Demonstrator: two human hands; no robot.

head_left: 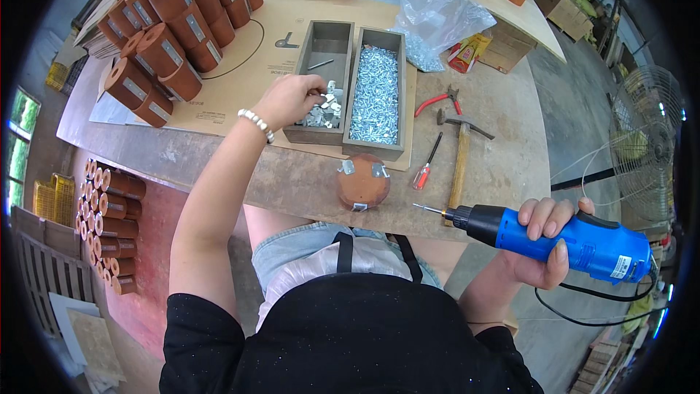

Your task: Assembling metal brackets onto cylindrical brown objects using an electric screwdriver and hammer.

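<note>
My left hand (292,98), a beaded bracelet at its wrist, reaches into a grey wooden box (300,135). Its fingers are pinched together over a pile of small metal brackets (329,111); what they grip is hidden. Off to the right, my right hand (543,237) is wrapped around a blue electric screwdriver (583,242), its bit pointing left. Between them, at the table's near edge, sits a round brown wooden piece (363,188). Metal brackets lie at its upper left and upper right, and another shows at its near edge.
Beside the bracket box stands a second box (399,95) full of screws (375,95). To its right lie red-handled pliers (435,99), a hammer (461,153) and a screwdriver (427,164). Brown cylinders (166,55) are stacked at the far left. A cord (583,321) trails from the blue tool.
</note>
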